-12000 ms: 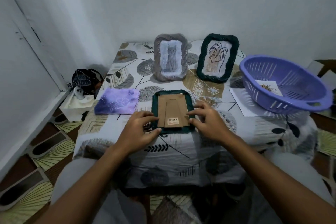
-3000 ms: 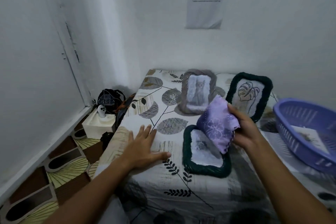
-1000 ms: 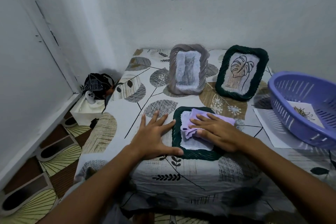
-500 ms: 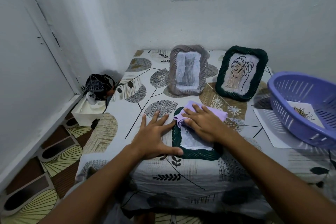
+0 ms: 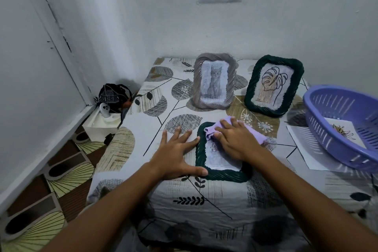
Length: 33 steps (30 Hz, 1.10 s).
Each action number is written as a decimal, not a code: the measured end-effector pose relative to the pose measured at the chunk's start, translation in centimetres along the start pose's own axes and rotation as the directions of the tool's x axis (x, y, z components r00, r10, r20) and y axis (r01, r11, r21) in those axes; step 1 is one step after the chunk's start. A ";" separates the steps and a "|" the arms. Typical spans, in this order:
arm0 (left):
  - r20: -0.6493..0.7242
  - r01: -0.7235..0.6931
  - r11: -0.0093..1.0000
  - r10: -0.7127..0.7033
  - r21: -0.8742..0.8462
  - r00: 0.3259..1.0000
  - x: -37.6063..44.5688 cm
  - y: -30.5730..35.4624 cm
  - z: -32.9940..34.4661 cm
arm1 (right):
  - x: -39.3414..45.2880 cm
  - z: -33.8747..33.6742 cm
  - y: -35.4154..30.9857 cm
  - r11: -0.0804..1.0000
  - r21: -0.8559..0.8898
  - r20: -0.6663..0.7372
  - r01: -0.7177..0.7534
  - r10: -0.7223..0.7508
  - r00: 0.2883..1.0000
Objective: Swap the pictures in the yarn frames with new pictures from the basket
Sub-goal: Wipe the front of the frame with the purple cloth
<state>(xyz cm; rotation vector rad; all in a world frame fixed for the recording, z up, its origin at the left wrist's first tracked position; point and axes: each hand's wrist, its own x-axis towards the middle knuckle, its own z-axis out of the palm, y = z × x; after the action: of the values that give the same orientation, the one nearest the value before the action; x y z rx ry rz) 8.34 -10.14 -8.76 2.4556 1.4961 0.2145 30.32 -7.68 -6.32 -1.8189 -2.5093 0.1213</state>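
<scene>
1. A dark green frame (image 5: 222,174), its border wound in ropy twisted yarn with rounded corners, is lying flat and face up near the front edge of the table (image 5: 225,200), which is wearing a soft leaf-print cloth.
2. The right hand (image 5: 235,139) is pressing a thin lilac cloth (image 5: 253,133), bunched and wrinkled, onto the frame's pale glazed picture, fingers lying fairly straight over it.
3. The left hand (image 5: 176,155) is lying flat and spread on the tablecloth, thumb and fingertips touching the frame's left edge.
4. A grey yarn frame (image 5: 213,83) showing a cat and a second green frame (image 5: 273,85) showing a line-drawn leaf are standing tilted back near the wall.
5. A slotted lilac plastic basket (image 5: 335,127) holding a picture (image 5: 345,134) is sitting at the right, overlapping a white sheet (image 5: 302,149).
6. Bare tablecloth is lying open left of the hands up to the table's left edge.
</scene>
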 end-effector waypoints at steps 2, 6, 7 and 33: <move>0.000 0.000 1.000 0.000 0.001 1.000 0.0 0.0 0.0 | 0.6 0.2 -0.9 1.000 0.028 0.005 0.004 -0.004 1.000; -0.010 0.004 1.000 -0.004 -0.001 1.000 -0.1 0.1 -0.1 | 0.5 0.4 -1.1 0.996 0.094 0.006 0.005 -0.005 1.000; -0.012 0.004 1.000 -0.004 0.000 1.000 0.0 0.1 -0.1 | 0.2 0.3 -1.0 0.994 0.111 0.018 0.014 -0.016 1.000; -0.013 0.012 0.999 -0.013 -0.039 1.000 0.0 0.2 -0.1 | -2.6 0.2 -0.5 0.981 0.110 0.078 0.162 -0.171 0.982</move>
<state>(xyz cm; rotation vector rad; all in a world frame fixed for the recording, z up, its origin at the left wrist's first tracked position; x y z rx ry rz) 8.50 -10.21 -8.60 2.4184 1.4981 0.2557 30.65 -10.26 -6.48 -1.5921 -2.6464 0.3252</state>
